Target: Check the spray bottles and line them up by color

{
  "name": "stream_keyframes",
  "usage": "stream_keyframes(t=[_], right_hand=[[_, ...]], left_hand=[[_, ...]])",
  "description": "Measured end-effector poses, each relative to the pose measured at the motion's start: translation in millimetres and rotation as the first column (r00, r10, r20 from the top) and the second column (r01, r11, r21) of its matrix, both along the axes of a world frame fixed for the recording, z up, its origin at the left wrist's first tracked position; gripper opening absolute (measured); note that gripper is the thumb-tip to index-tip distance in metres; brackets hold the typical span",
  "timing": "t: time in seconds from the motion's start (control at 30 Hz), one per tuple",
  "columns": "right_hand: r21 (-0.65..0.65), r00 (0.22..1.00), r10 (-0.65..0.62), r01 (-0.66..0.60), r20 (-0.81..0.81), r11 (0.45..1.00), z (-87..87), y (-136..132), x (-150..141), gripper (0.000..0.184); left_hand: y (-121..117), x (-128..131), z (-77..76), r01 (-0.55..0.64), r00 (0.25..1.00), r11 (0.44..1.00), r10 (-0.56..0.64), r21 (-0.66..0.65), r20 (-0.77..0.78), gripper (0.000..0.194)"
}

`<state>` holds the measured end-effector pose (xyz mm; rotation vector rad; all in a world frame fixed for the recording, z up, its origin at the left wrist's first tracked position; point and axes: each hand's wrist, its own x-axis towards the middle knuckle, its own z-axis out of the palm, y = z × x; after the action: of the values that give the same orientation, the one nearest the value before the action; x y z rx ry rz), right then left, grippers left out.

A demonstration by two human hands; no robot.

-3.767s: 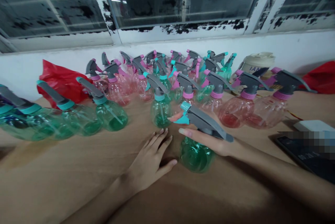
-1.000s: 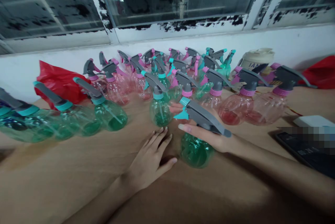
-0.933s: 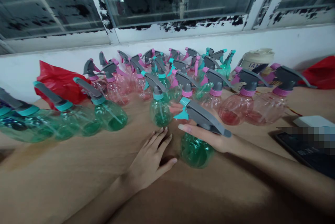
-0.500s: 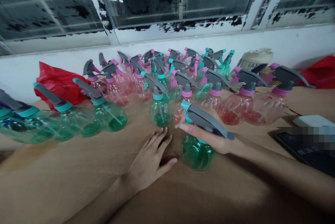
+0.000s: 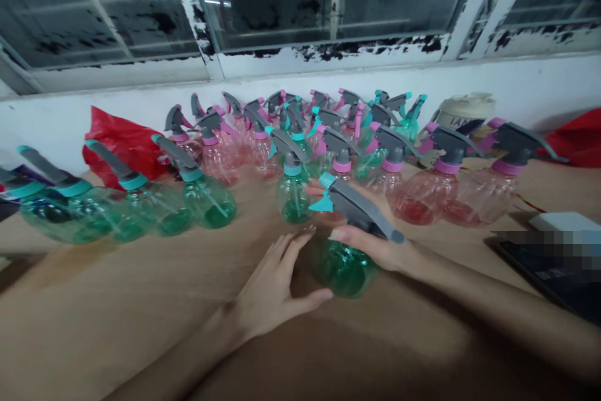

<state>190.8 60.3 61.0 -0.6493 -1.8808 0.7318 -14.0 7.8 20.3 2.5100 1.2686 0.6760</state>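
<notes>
A green spray bottle [image 5: 346, 268] with a grey and teal trigger head stands at the middle front, slightly blurred. My right hand [image 5: 375, 241] is wrapped round its neck, the thumb across the near side and the other fingers partly hidden behind the head. Just left of that bottle, my left hand [image 5: 277, 285] is open, fingers stretched and thumb apart, close to its side; I cannot tell whether it touches. Behind my hands stands another green spray bottle [image 5: 294, 197]. To the left is a row of several green spray bottles [image 5: 209, 204].
Pink spray bottles [image 5: 425, 197] stand to the right, with more pink and green ones crowded along the wall. A red plastic bag [image 5: 124, 144] lies at the left, another red bag [image 5: 577, 138] at far right. A white tub [image 5: 464, 107], a white box [image 5: 566, 226] and a phone [image 5: 539, 273] are at the right.
My right hand has shifted left with the green spray bottle, gripping lower so the teal trigger shows. My left hand has turned, thumb reaching towards the bottle. The view has swung slightly left.
</notes>
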Motion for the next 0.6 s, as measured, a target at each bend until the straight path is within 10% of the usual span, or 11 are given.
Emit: stream_keyframes(t=[0.33, 0.6], right_hand=[[0.208, 0.981, 0.006, 0.036, -0.194, 0.977, 5.4, -1.5, -79.4, 0.046], [0.301, 0.999, -0.036, 0.029, 0.015, 0.953, 17.0, -0.1, -88.3, 0.064]], left_hand=[[-17.4, -10.8, 16.4, -0.224, 0.969, 0.971, 0.213, 0.082, 0.126, 0.063], [-6.8, -51.8, 22.6, -0.326, 0.944, 0.898, 0.324, 0.295, 0.058, 0.054]])
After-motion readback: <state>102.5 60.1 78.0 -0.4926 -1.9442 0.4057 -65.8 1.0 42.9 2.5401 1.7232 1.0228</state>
